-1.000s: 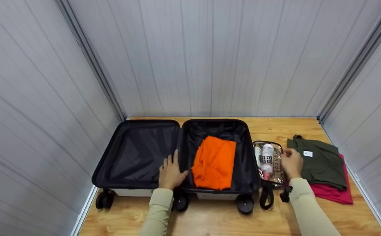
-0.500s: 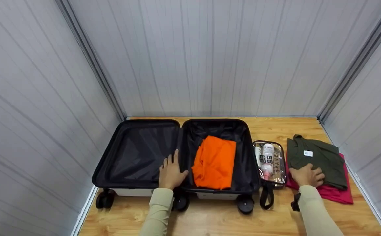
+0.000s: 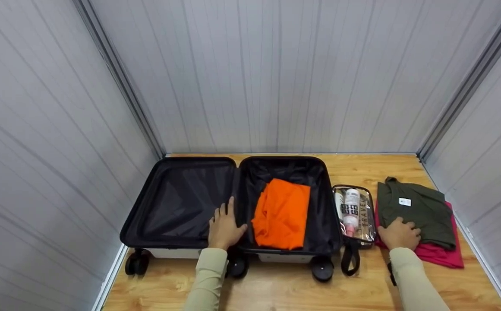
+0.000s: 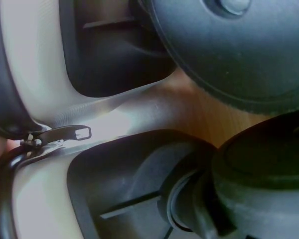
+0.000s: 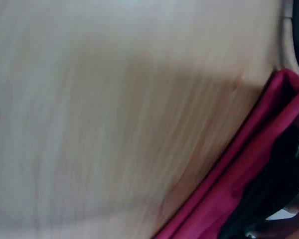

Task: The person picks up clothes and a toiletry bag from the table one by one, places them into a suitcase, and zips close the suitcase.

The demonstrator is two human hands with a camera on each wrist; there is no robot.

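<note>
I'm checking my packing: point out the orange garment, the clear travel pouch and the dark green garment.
Orange garment (image 3: 282, 214), head view: middle of its upper side.
Clear travel pouch (image 3: 364, 214), head view: its TRAVEL lettering.
Dark green garment (image 3: 425, 208), head view: cloth right of the white label (image 3: 404, 202).

The suitcase (image 3: 181, 203) is lined in thin black cloth-looking stuff with a faint sheen; its wheels (image 3: 322, 268) at 6 o'clock look like smooth black plastic. Orange garment (image 3: 282, 214) inside is matt, wrinkly cloth. At 3 o'clock from the case, the travel pouch (image 3: 365, 216) is clear, super glossy plastic; past it, the green shirt (image 3: 425, 211) is matt fabric. Floor (image 3: 276, 291) is wood-grained, kinda shiny.
</note>
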